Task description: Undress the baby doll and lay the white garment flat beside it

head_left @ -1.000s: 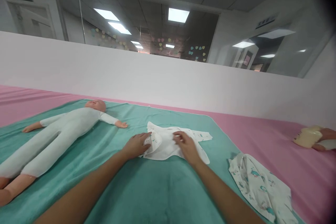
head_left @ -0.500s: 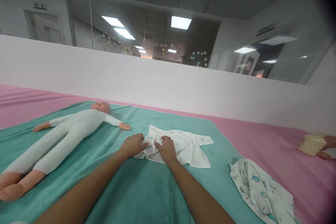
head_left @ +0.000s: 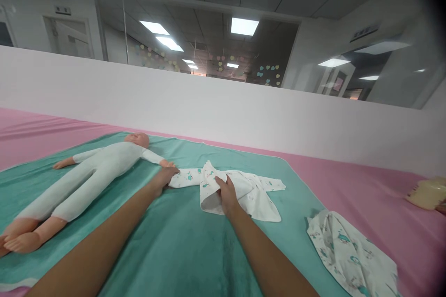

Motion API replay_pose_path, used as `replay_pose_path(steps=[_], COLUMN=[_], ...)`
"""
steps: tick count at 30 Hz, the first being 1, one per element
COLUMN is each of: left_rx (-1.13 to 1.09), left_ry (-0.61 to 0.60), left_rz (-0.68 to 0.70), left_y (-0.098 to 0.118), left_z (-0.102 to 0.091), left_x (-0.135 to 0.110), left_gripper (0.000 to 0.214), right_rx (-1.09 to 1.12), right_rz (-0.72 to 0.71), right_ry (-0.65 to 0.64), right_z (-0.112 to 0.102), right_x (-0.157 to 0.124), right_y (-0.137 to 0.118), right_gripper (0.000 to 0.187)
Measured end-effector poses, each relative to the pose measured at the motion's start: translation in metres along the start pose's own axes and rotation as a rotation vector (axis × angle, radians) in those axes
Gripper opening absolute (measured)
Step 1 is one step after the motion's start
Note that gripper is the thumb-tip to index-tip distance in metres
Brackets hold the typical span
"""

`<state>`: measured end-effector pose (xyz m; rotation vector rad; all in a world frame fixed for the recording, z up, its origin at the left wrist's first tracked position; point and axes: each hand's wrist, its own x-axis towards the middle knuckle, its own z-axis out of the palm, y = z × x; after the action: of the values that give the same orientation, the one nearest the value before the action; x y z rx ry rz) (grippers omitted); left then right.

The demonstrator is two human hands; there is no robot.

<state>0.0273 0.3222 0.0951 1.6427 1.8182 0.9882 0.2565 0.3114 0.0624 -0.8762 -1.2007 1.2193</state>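
A white baby shirt (head_left: 244,185) with small green prints lies spread on the green blanket (head_left: 195,250), its front flap partly folded up. My left hand (head_left: 164,178) grips the cuff end of the left sleeve, which is pulled out straight. With thumb and fingers, my right hand (head_left: 226,191) pinches the front flap near the shirt's middle. The other sleeve points right, flat on the blanket. Just beyond my left hand is the hand of a baby doll (head_left: 111,160), which lies on its back in a pale bodysuit.
Another printed white baby garment (head_left: 351,253) lies crumpled at the right, over the blanket's edge. A yellowish object (head_left: 427,193) rests on the pink mat (head_left: 348,181) at far right. A low white wall (head_left: 209,106) with a window above runs behind.
My left hand has moved left, drawing the shirt's sleeve out straight toward the doll's hand. My right hand stays near the middle, where the flap is now lifted. The view has shifted slightly.
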Motion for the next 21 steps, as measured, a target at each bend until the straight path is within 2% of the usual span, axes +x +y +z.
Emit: replay_pose_path(steps=[3, 6, 9, 12, 15, 17, 21], left_rx=[-0.201, -0.352, -0.460, -0.497, -0.460, -0.347, -0.079], left_ry=[0.090, 0.171, 0.240, 0.286, 0.349, 0.376, 0.239], left_rz=[-0.123, -0.153, -0.098, -0.042, -0.018, 0.038, 0.228], left_y=[-0.012, -0.022, -0.028, -0.032, -0.030, -0.025, -0.002], left_z=[-0.004, -0.004, -0.002, -0.004, -0.005, -0.003, 0.008], left_x=[0.005, 0.011, 0.018, 0.025, 0.026, 0.023, 0.008], left_gripper=[0.023, 0.017, 0.007, 0.012, 0.014, 0.012, 0.030], right_rx=[0.226, 0.225, 0.007, -0.318, -0.617, -0.780, -0.952], right_rz=[0.049, 0.050, -0.037, -0.195, -0.361, -0.457, -0.526], right_ry=[-0.038, -0.070, -0.149, -0.261, -0.407, -0.499, -0.578], right_z=[-0.001, 0.001, 0.007, 0.016, 0.025, 0.028, 0.030], right_x=[-0.003, -0.003, -0.005, -0.012, -0.022, -0.027, -0.032], right_y=[-0.003, -0.002, -0.001, -0.001, -0.002, -0.003, -0.005], right_gripper=[0.044, 0.049, 0.049, 0.057, 0.062, 0.064, 0.069])
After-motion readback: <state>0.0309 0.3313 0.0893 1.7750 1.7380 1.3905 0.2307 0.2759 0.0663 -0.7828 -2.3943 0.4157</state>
